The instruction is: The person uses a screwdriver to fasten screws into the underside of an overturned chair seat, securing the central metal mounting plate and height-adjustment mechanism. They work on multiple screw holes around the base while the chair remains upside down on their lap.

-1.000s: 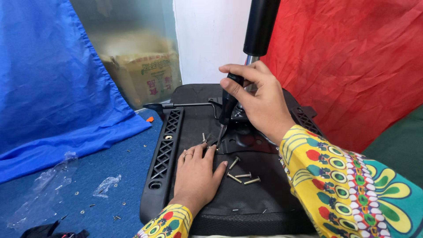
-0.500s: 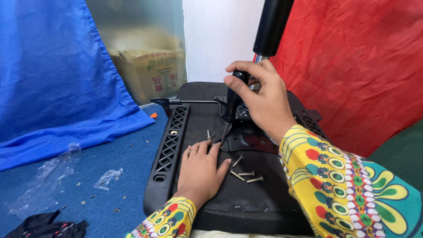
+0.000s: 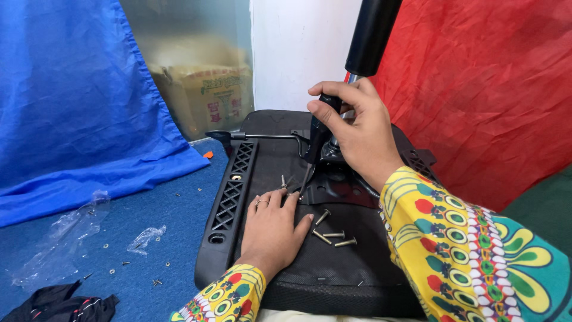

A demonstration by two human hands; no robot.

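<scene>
The right hand (image 3: 357,134) is raised above the upturned black chair seat (image 3: 286,262), wrist bent down, fingers curled tight around the black handle of a screwdriver (image 3: 316,146). The tool stands nearly upright, tilted slightly, its shaft running down to the dark metal mechanism plate (image 3: 333,179) near the middle of the seat. The tip meets the plate just beside the fingertips of the other hand.

The left hand (image 3: 271,229) lies flat, palm down and fingers spread, on the seat underside towards its near edge; it grips nothing, and a ring shows on one finger. Its fingertips touch the edge of the plate.

Four loose screws (image 3: 332,232) lie on the seat just right of that hand. A black gas cylinder (image 3: 372,36) rises from the mechanism behind the right hand. A thin lever (image 3: 256,136) sticks out towards the seat's far left corner.

The seat rests on blue carpet floor (image 3: 161,220). On the carpet to the left lie two crumpled clear plastic bags (image 3: 77,232), holding nothing I can make out, with small washers and screws scattered around them. A cardboard box (image 3: 202,95) stands at the back; its contents cannot be seen.
</scene>
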